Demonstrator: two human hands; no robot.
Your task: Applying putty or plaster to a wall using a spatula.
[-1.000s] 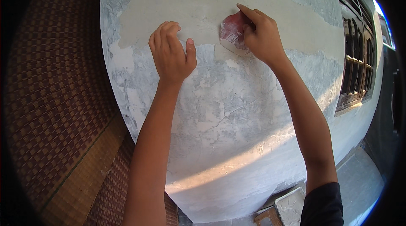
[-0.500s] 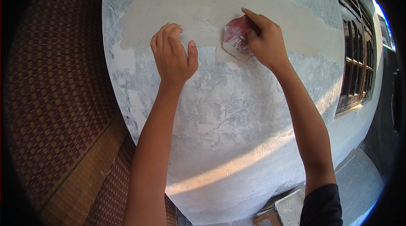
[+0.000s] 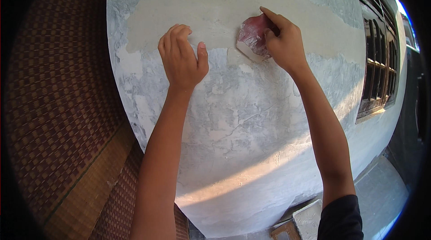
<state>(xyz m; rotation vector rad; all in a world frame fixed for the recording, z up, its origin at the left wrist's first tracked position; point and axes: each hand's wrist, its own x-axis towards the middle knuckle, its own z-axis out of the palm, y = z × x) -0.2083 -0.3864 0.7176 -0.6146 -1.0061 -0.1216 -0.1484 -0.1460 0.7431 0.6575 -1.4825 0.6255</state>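
A reddish scraper [image 3: 254, 33] smeared with white putty is held by my right hand [image 3: 287, 38], its lower edge against the wall. The forefinger stretches along its top corner and the thumb presses on its face; the other fingers are hidden behind. Along the upper wall [image 3: 242, 119] runs a broad band of smooth beige putty [image 3: 211, 4], and the scraper sits at its lower border. To the left, my left hand [image 3: 182, 56] is raised in front of that border, holding nothing, its fingers slightly bent and thumb apart. Whether it touches the wall I cannot tell.
Brown woven matting [image 3: 63, 69] covers the left side. A wooden window with bars [image 3: 379, 60] is set in the wall at the right. Low down near my right sleeve stand a putty-smeared tray [image 3: 307, 222] and a cardboard box [image 3: 285, 232]. Sunlight crosses the lower wall.
My right hand and the scraper have shifted very slightly, with the forefinger a little further right. My left hand has barely moved.
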